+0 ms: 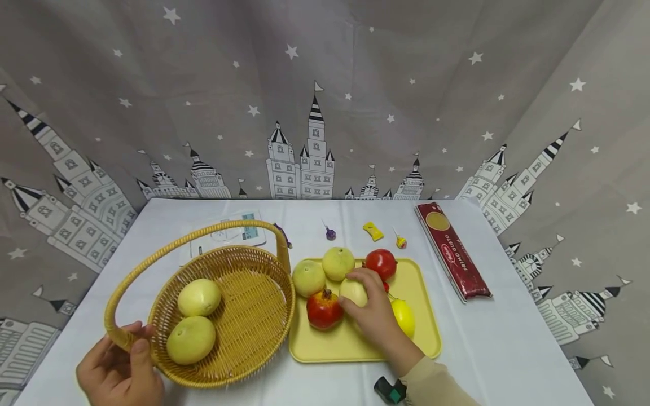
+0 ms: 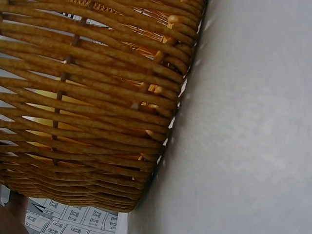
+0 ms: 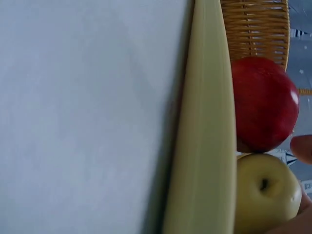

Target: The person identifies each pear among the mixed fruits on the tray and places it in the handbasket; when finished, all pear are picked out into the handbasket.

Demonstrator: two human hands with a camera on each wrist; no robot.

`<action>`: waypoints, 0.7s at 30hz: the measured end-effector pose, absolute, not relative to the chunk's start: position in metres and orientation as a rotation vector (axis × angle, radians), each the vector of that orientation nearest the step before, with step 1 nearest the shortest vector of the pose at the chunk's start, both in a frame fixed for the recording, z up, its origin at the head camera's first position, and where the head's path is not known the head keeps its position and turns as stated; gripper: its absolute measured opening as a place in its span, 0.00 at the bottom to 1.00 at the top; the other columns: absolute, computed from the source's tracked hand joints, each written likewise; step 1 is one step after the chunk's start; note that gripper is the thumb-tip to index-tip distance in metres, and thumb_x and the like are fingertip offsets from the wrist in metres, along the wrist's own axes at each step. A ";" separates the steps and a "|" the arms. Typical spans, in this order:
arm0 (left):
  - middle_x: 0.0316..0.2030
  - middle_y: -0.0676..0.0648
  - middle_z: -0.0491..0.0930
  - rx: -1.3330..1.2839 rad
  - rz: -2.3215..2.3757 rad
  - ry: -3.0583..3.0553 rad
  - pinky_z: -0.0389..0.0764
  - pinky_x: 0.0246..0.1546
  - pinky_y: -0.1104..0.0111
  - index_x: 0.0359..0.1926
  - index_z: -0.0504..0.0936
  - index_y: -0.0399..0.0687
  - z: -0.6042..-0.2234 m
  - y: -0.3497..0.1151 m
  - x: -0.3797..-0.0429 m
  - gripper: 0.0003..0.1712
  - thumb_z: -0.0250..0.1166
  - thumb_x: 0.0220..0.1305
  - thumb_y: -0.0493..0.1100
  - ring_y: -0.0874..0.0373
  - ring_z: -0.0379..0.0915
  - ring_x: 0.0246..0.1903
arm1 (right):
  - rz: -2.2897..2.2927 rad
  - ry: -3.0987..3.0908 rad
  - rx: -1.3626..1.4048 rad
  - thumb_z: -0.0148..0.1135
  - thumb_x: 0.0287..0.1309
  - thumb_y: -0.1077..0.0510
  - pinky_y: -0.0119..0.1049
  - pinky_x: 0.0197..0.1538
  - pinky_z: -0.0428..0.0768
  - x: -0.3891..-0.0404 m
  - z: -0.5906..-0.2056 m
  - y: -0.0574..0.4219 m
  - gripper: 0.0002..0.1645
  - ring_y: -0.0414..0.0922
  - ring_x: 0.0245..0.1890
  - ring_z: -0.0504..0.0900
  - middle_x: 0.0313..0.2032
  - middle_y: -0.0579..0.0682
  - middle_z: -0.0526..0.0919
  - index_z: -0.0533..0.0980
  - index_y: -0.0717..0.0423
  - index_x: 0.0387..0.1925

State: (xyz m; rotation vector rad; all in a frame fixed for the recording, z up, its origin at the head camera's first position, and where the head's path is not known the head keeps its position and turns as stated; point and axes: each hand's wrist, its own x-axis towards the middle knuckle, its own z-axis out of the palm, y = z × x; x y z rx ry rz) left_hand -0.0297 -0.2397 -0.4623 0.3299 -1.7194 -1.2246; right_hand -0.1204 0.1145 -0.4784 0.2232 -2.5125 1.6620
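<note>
– Gray cloth (image 1: 406, 51), printed with stars and castles, hangs behind your white-covered table (image 1: 508, 355). How do your hands stand in front of it?

– Your left hand (image 1: 122, 369) is at the near left of the wicker basket (image 1: 254, 316), thumb and fingers at the foot of its handle (image 1: 282, 251) in what looks like a light grip. Your right hand (image 1: 373, 310) has the pale apple (image 1: 354, 291), fingers curled over the far side and thumb on the near side. How firm that hold is, you can't tell from these views.

– And where exactly is that apple?

– Within the yellow tray (image 1: 325, 351), just beside the near pomegranate (image 1: 325, 310). Whether it is raised off the tray floor, the pictures don't settle. Your basket has a pale yellow fruit (image 1: 199, 297) and a greener fruit (image 1: 190, 340) lying in its left part.

– So which step are you on?

– You seem to be at the grasp, picking the apple out from among its neighbors. Your next move probably calls for a settled hold and a straight lift, clear of the pomegranate, with your left hand steadying the basket so it doesn't tip or slide.
</note>
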 end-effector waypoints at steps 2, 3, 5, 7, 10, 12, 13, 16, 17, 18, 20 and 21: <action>0.49 0.37 0.75 0.329 -1.234 -1.708 0.81 0.48 0.75 0.62 0.63 0.35 -0.462 -0.239 -0.030 0.22 0.55 0.69 0.31 0.56 0.77 0.43 | 1.661 -2.527 0.214 0.73 0.51 0.58 0.44 0.70 0.63 -0.122 -0.482 0.118 0.26 0.41 0.63 0.65 0.61 0.45 0.69 0.76 0.48 0.53; 0.49 0.38 0.75 0.332 -1.236 -1.704 0.81 0.48 0.76 0.62 0.63 0.35 -0.462 -0.239 -0.030 0.22 0.55 0.69 0.31 0.57 0.77 0.43 | 1.664 -2.529 0.214 0.73 0.51 0.58 0.45 0.71 0.63 -0.122 -0.483 0.120 0.26 0.42 0.63 0.65 0.62 0.44 0.68 0.76 0.47 0.53; 0.49 0.37 0.75 0.331 -1.247 -1.692 0.81 0.48 0.76 0.61 0.64 0.34 -0.462 -0.238 -0.030 0.22 0.55 0.68 0.30 0.57 0.77 0.43 | 1.662 -2.543 0.208 0.73 0.51 0.57 0.47 0.71 0.62 -0.123 -0.485 0.122 0.27 0.43 0.64 0.64 0.63 0.45 0.67 0.76 0.45 0.53; 0.49 0.37 0.75 0.332 -1.235 -1.714 0.80 0.48 0.75 0.62 0.63 0.35 -0.461 -0.239 -0.030 0.22 0.55 0.68 0.30 0.56 0.77 0.43 | 1.661 -2.553 0.196 0.73 0.51 0.56 0.48 0.71 0.61 -0.124 -0.486 0.124 0.27 0.44 0.65 0.63 0.64 0.46 0.67 0.76 0.44 0.54; 0.50 0.38 0.75 0.338 -1.210 -1.761 0.81 0.48 0.75 0.64 0.63 0.38 -0.461 -0.240 -0.028 0.23 0.54 0.69 0.32 0.56 0.77 0.43 | 1.662 -2.559 0.169 0.73 0.51 0.56 0.48 0.71 0.61 -0.125 -0.488 0.125 0.27 0.44 0.66 0.63 0.65 0.46 0.67 0.76 0.43 0.54; 0.51 0.38 0.75 0.341 -1.195 -1.784 0.81 0.48 0.75 0.64 0.62 0.39 -0.461 -0.240 -0.027 0.24 0.54 0.70 0.32 0.56 0.77 0.44 | 1.672 -2.554 0.153 0.74 0.50 0.56 0.47 0.71 0.61 -0.125 -0.489 0.126 0.27 0.44 0.65 0.63 0.64 0.45 0.67 0.76 0.43 0.54; 0.50 0.38 0.75 0.341 -1.194 -1.782 0.81 0.48 0.75 0.64 0.63 0.39 -0.461 -0.240 -0.027 0.24 0.54 0.69 0.32 0.56 0.77 0.44 | 1.677 -2.551 0.141 0.74 0.49 0.56 0.47 0.70 0.62 -0.125 -0.489 0.126 0.28 0.43 0.65 0.64 0.63 0.44 0.68 0.76 0.43 0.53; 0.50 0.38 0.75 0.330 -1.205 -1.761 0.81 0.48 0.75 0.64 0.63 0.39 -0.463 -0.240 -0.027 0.24 0.54 0.69 0.32 0.56 0.77 0.44 | 1.720 -2.517 0.108 0.75 0.47 0.56 0.47 0.68 0.66 -0.124 -0.487 0.126 0.29 0.43 0.62 0.66 0.61 0.41 0.69 0.76 0.43 0.53; 0.50 0.37 0.75 0.321 -1.215 -1.750 0.81 0.48 0.74 0.64 0.63 0.38 -0.463 -0.240 -0.027 0.24 0.54 0.69 0.32 0.55 0.77 0.44 | 1.732 -2.500 0.102 0.75 0.46 0.57 0.47 0.67 0.67 -0.124 -0.486 0.127 0.29 0.43 0.62 0.66 0.61 0.40 0.70 0.77 0.43 0.53; 0.50 0.36 0.74 0.311 -1.237 -1.729 0.81 0.48 0.74 0.63 0.63 0.37 -0.463 -0.240 -0.027 0.24 0.55 0.69 0.31 0.55 0.77 0.44 | 1.746 -2.482 0.098 0.75 0.46 0.57 0.47 0.66 0.69 -0.124 -0.484 0.127 0.29 0.42 0.61 0.67 0.60 0.40 0.70 0.77 0.43 0.53; 0.50 0.36 0.74 0.304 -1.247 -1.727 0.81 0.49 0.74 0.64 0.62 0.38 -0.463 -0.241 -0.027 0.24 0.54 0.69 0.31 0.54 0.77 0.44 | 1.765 -2.447 0.106 0.75 0.46 0.57 0.47 0.63 0.71 -0.124 -0.478 0.127 0.30 0.42 0.60 0.67 0.59 0.39 0.71 0.77 0.44 0.53; 0.51 0.36 0.74 0.304 -1.248 -1.730 0.81 0.49 0.74 0.64 0.62 0.38 -0.463 -0.241 -0.027 0.24 0.54 0.69 0.31 0.54 0.77 0.44 | 1.774 -2.429 0.119 0.75 0.47 0.58 0.47 0.62 0.72 -0.124 -0.475 0.126 0.30 0.42 0.60 0.68 0.59 0.39 0.71 0.76 0.45 0.54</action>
